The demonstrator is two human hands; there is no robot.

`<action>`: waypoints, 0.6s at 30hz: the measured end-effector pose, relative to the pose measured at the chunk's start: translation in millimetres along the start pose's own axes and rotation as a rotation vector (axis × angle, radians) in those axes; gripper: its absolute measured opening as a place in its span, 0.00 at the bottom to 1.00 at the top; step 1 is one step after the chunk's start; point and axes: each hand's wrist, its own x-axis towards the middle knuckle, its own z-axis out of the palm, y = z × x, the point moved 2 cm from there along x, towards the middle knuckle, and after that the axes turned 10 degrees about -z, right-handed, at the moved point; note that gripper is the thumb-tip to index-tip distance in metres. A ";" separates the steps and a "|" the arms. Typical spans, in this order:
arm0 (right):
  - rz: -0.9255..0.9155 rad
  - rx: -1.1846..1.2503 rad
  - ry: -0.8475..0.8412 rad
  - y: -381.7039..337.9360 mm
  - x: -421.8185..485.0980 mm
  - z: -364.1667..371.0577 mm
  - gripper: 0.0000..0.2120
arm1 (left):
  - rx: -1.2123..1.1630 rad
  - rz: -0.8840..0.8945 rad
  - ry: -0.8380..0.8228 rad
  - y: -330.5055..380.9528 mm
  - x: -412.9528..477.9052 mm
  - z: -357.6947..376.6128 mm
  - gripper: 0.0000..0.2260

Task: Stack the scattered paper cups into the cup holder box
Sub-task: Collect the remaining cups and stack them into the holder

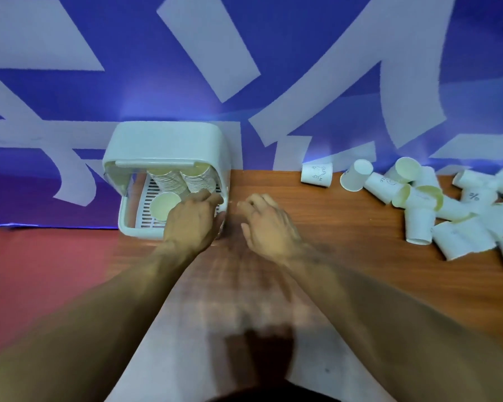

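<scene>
Status: partly done, most still to go.

- Box (pixel 163 140) sits at the table's (pixel 331 227) left end, front open. Two nested stacks at the back: left stack (pixel 169 181), right stack (pixel 199 178). One cup (pixel 164 206) mouth-up at front left, likely the start of a third stack.
- Left grip (pixel 192 221) is over the box's front-right corner, fingers reaching inside. They're curled, but the hand hides what's under it, so I can't tell if it holds a cup.
- Right grip (pixel 269 224) is over the table just beside the box, fingers loosely bent, nothing in it. Blurred.
- Pile (pixel 418 204) of loose cups at the far right, well apart from the box, mostly tipped on their sides, more than a dozen by my count.

Left to do: the whole pile.
</scene>
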 end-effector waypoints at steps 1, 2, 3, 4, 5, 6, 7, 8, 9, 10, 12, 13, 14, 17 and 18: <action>0.037 0.000 0.007 13.9 -13.7 -7.6 0.13 | -0.013 0.013 -0.002 18.1 1.0 1.3 0.11; 0.070 -0.008 0.010 28.5 -28.0 -15.8 0.14 | -0.024 0.031 -0.006 38.1 1.8 4.0 0.11; 0.103 -0.023 0.006 44.3 -42.4 -24.1 0.14 | -0.031 0.055 -0.012 59.1 2.9 8.4 0.11; 0.136 -0.038 0.008 61.2 -57.0 -33.1 0.15 | -0.033 0.083 -0.016 82.0 4.1 13.3 0.12; 0.175 -0.046 0.017 78.6 -71.6 -41.6 0.15 | -0.036 0.111 -0.023 105.2 5.8 19.3 0.12; 0.215 -0.049 0.033 96.2 -86.2 -50.1 0.16 | -0.042 0.132 -0.038 128.4 7.9 26.2 0.12; 0.255 -0.054 0.048 114.3 -100.7 -57.8 0.16 | -0.051 0.146 -0.060 151.6 10.6 33.7 0.13; 0.293 -0.065 0.057 133.2 -115.3 -64.0 0.16 | -0.062 0.154 -0.087 174.7 13.9 41.8 0.13; 0.329 -0.080 0.062 152.1 -129.7 -69.9 0.16 | -0.075 0.162 -0.117 197.7 17.5 50.8 0.14; 0.365 -0.092 0.067 171.3 -144.2 -74.6 0.17 | -0.089 0.173 -0.148 220.7 20.8 59.7 0.14; 0.441 -0.090 0.088 210.6 -174.0 -82.3 0.17 | -0.122 0.204 -0.203 266.5 26.9 77.2 0.14; 0.482 -0.084 0.090 230.1 -189.1 -85.4 0.17 | -0.135 0.222 -0.226 289.1 29.8 86.5 0.14; 0.520 -0.081 0.090 248.6 -203.9 -87.8 0.17 | -0.142 0.243 -0.248 310.6 32.5 95.9 0.14; 0.653 -0.061 0.083 301.4 -246.2 -90.1 0.19 | -0.158 0.297 -0.317 369.3 41.1 126.1 0.14; 0.696 -0.062 0.074 317.1 -258.5 -89.7 0.19 | -0.173 0.297 -0.349 386.4 43.4 135.4 0.14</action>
